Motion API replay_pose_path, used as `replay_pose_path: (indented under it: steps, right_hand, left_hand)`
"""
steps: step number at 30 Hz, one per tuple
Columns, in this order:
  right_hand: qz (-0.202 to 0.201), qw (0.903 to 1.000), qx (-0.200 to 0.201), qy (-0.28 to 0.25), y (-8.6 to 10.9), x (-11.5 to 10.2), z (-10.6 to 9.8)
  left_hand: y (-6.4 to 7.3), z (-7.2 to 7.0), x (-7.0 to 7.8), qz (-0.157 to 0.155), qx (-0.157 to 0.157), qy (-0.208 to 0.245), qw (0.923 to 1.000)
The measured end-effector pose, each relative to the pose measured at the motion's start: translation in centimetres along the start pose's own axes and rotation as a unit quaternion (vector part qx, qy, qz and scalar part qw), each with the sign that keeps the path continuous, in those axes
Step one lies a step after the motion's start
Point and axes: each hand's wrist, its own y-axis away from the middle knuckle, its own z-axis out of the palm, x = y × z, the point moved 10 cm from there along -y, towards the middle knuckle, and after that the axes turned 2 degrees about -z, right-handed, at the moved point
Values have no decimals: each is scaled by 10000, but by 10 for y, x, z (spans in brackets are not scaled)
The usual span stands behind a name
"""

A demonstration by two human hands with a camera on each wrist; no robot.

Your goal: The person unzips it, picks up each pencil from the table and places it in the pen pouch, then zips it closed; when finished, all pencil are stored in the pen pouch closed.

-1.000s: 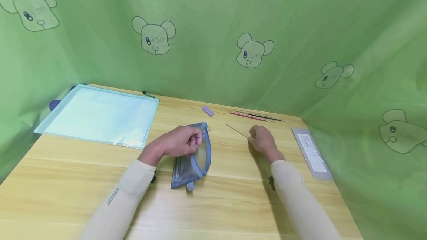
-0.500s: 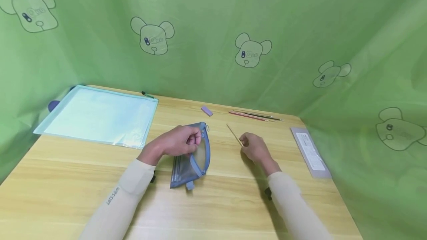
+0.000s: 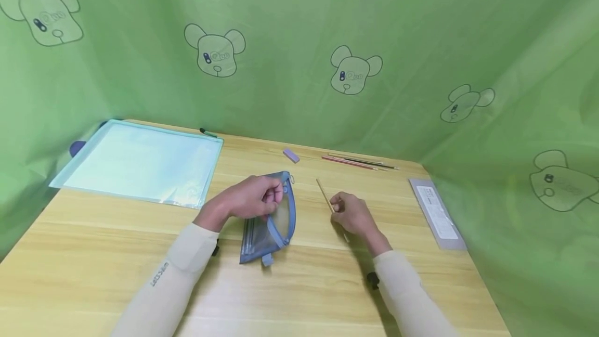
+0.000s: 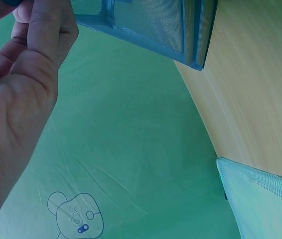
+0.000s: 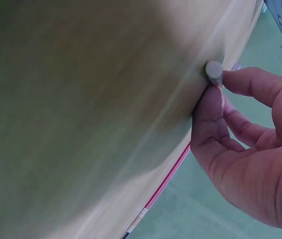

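A blue mesh pencil case [image 3: 262, 243] lies tilted near the middle of the table, its zipped mouth gaping toward the right. My left hand [image 3: 255, 196] pinches the near rim of that mouth with curled fingers; in the left wrist view the mesh side [image 4: 151, 25] hangs beyond the hand. To the right of the case, my right hand [image 3: 354, 214] holds a thin wood-coloured pencil [image 3: 324, 193] between thumb and fingertips, low over the table. The pencil's round grey end [image 5: 213, 69] faces the right wrist camera.
Several pencils [image 3: 348, 162] lie together at the back right, with a purple eraser [image 3: 291, 155] to their left. A teal zip folder [image 3: 140, 160] covers the back left. A packaged flat grey item [image 3: 437, 215] lies along the right edge. Green curtain [image 3: 281, 108] surrounds the table.
My right hand has moved left and toward me with the pencil, which now points more steeply away from me. The left hand and pencil case have stayed put.
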Motion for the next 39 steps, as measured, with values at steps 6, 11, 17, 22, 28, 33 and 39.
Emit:
replay_pose_path:
  steps: [6, 11, 17, 22, 28, 33, 39]
  right_hand:
    - [18, 9999, -6, -136, 1, 2, 1]
    - [45, 9998, 11, -193, 2, 3, 0]
    - [227, 9980, -21, -591, 3, 5, -1]
    - [88, 9865, -362, -1595, 7, -7, 0]
    - [-229, 9497, -1206, -2882, 21, -42, -1]
    - [-248, 9224, -1833, -3392, 35, -65, 5]
    - [-285, 9106, -2339, -3396, 41, -81, 23]
  left_hand:
    - [0, 1, 0, -9, -16, 14, 10000]
    - [-1, 1, 0, -13, -18, 11, 10000]
    - [-1, 2, 0, -2, -32, 34, 10000]
    - [-1, 3, 0, 9, -47, 70, 10000]
    - [-1, 3, 0, -8, -31, 79, 10000]
    - [-1, 3, 0, 6, -25, 55, 10000]
    - [-2, 3, -1, 24, 0, -4, 10000]
